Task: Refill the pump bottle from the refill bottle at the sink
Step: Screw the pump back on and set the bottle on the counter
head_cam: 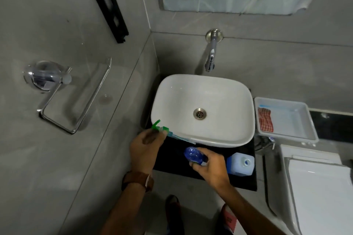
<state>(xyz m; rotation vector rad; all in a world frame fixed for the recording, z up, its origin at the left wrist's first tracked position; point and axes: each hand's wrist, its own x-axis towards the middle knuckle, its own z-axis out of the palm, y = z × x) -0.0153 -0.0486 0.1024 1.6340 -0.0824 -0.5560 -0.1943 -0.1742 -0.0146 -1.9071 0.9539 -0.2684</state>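
Note:
My left hand (pixel 146 145) holds the green pump head (pixel 159 128), lifted off the bottle, its clear dip tube (pixel 179 137) slanting right along the sink's front rim. My right hand (pixel 211 167) grips the blue pump bottle (pixel 193 154), which stands on the black counter (pixel 172 162) with its mouth uncovered. The refill bottle (pixel 240 164), pale blue with a blue cap, stands on the counter just right of my right hand, untouched. The white sink (pixel 202 89) sits behind both hands.
A wall tap (pixel 211 57) hangs over the sink's back. A white tray (pixel 298 118) holding a red checked cloth (pixel 265 120) sits right of the sink. A toilet cistern (pixel 321 183) is at lower right. A chrome holder (pixel 74 99) is on the left wall.

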